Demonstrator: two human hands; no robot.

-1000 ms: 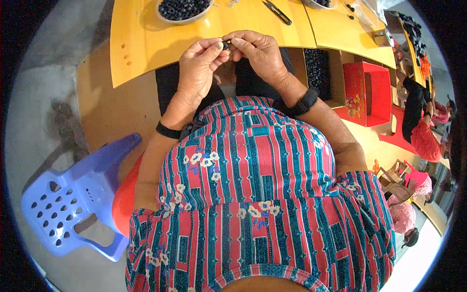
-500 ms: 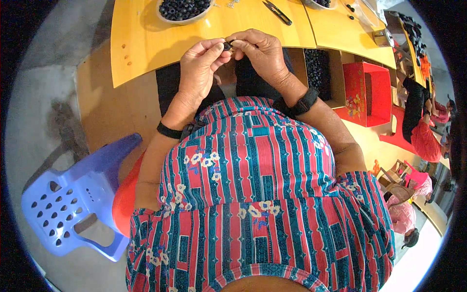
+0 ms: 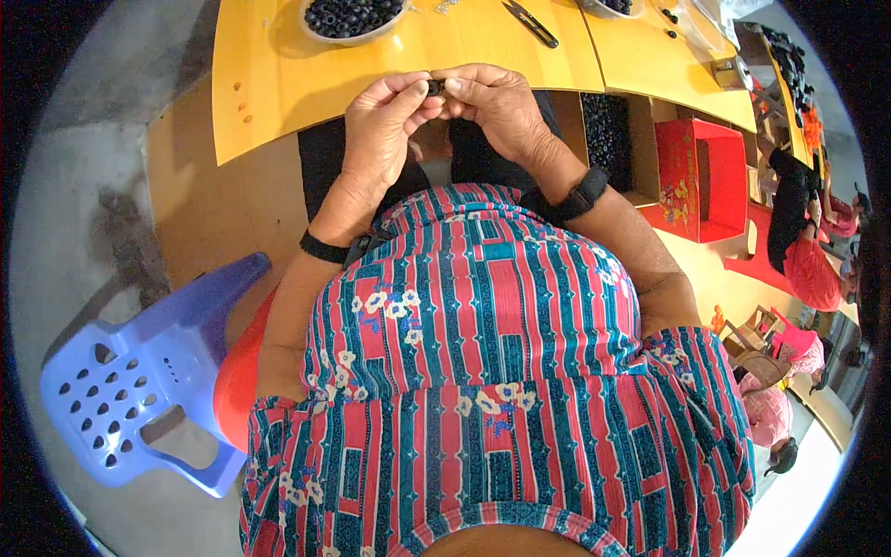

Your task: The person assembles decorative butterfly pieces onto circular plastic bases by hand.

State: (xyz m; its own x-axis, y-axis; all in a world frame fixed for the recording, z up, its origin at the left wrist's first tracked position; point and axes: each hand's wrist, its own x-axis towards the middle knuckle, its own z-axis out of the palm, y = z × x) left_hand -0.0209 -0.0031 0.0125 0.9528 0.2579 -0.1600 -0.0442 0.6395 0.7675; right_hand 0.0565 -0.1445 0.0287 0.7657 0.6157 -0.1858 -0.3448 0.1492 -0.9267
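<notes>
A yellow table (image 3: pixel 288 102) spreads before me, with a bowl (image 3: pixel 348 40) of small black pieces near its far edge. Snips (image 3: pixel 535 27) lie right of the bowl. Nearer me than the bowl, just off its right side, my left hand (image 3: pixel 380 110) pinches one black ring (image 3: pixel 434 87), and my right hand (image 3: pixel 501 104) has its fingers narrowed on the ring's other side. Left of the bowl and lower are grey floor (image 3: pixel 79 241) and a blue chair (image 3: pixel 153 355); well right of it, a red box (image 3: pixel 676 162) carries yellow print, too small to read.
</notes>
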